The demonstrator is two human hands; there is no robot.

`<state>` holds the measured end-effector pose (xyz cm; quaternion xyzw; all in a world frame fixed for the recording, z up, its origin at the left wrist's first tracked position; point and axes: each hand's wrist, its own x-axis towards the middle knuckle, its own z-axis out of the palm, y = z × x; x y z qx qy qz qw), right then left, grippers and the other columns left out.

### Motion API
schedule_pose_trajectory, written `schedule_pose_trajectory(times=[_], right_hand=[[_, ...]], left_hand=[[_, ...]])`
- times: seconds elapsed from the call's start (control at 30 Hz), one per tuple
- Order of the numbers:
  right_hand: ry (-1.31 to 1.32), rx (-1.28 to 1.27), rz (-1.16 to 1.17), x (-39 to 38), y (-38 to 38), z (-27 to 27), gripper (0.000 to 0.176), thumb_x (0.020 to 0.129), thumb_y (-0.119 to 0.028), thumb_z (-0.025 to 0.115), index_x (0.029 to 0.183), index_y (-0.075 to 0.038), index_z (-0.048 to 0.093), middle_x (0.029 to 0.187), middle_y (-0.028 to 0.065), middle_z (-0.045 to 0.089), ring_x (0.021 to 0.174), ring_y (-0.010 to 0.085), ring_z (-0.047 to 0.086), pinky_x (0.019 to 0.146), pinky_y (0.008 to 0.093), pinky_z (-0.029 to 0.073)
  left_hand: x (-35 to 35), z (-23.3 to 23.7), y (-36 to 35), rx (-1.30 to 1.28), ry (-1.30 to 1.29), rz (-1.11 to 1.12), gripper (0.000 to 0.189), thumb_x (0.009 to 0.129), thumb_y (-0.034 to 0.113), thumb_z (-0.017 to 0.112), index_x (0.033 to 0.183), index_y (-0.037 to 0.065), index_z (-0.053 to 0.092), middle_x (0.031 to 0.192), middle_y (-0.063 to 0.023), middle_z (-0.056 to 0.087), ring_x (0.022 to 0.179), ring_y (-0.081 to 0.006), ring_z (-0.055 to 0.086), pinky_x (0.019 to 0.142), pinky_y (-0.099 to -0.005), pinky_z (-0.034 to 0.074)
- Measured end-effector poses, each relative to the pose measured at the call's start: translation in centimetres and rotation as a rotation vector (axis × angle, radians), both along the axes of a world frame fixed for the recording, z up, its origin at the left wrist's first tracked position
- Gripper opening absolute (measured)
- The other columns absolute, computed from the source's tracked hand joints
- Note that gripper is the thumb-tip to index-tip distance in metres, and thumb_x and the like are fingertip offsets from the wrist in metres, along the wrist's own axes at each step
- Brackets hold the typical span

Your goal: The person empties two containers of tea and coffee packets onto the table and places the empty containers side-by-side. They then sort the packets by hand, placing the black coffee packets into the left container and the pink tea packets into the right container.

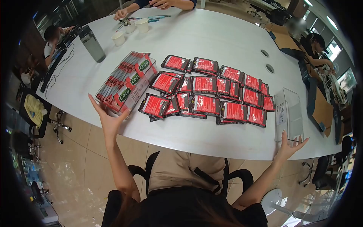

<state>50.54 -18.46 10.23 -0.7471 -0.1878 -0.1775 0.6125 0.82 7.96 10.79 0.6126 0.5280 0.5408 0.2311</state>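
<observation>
- Two hands are up at the near edge of the table (211, 38), both released, palms open and fingers spread, grasping nothing.
- One left hand (107, 118) sits just at the near end of the full bin (128, 81). Whether skin touches plastic cannot be told.
- That full bin lies ahead of the left fingers and slightly to the right. Its long axis runs on a slant, from near-left to far-right.
- One right hand (289, 146) is just beside the near end of the empty bin (290, 113), which lies straight ahead of its fingers. The long axis runs away from the person.
- Each hand is nearer its own bin, and the two bins are well apart at opposite ends of the spread.
- Roughly twenty red packets (204, 84) lie flat between the bins in three loose rows. They overlap, so the count is not exact.
- More packets stand on edge in the full bin, packed tight, too many to count. Green "Cozy" labels show on it.
- Three cups (129, 27) stand at the far left of the table.
- One grey bottle (92, 43) stands upright beyond the full bin.
- A few pens (157, 17) lie by the cups.
- Two co-worker's hands (162, 3) rest at the far edge.
- Two round holes (269, 68) sit in the tabletop, far right.
</observation>
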Motion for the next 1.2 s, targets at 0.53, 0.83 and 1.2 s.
schedule_pose_trajectory(times=[0.53,0.83,1.2], right_hand=[[-0.144,-0.161,-0.015,0.6,0.1,-0.4,0.112,0.072,-0.026,0.085,0.153,-0.001,0.012,0.15,0.0277,0.024,0.14,0.0375,0.026,0.116,0.0472,0.019],[-0.232,-0.211,-0.014,0.2,0.0,-0.1,0.109,0.074,-0.033,0.084,0.153,-0.002,0.014,0.154,0.0305,0.014,0.146,0.0412,0.012,0.116,0.0511,0.015],[-0.188,-0.235,-0.05,-0.5,0.1,0.6,0.105,0.076,-0.036,0.082,0.154,-0.009,0.018,0.155,0.0319,0.004,0.146,0.0438,0.007,0.115,0.0529,0.018]], left_hand=[[12.6,8.5,-0.8,0.745,0.295,-0.18,0.125,0.05,0.026,0.092,0.152,0.006,0.023,0.134,-0.0181,0.04,0.123,-0.0347,0.041,0.1,-0.0442,0.041],[22.4,7.4,-2.2,0.867,0.455,-0.408,0.115,0.051,0.02,0.09,0.148,0.004,0.03,0.137,-0.0172,0.037,0.124,-0.0367,0.04,0.098,-0.0425,0.045],[24.0,6.4,-1.8,0.975,0.629,-0.481,0.105,0.05,0.005,0.083,0.145,0.015,0.039,0.135,-0.0114,0.042,0.127,-0.0333,0.041,0.087,-0.0367,0.056]])
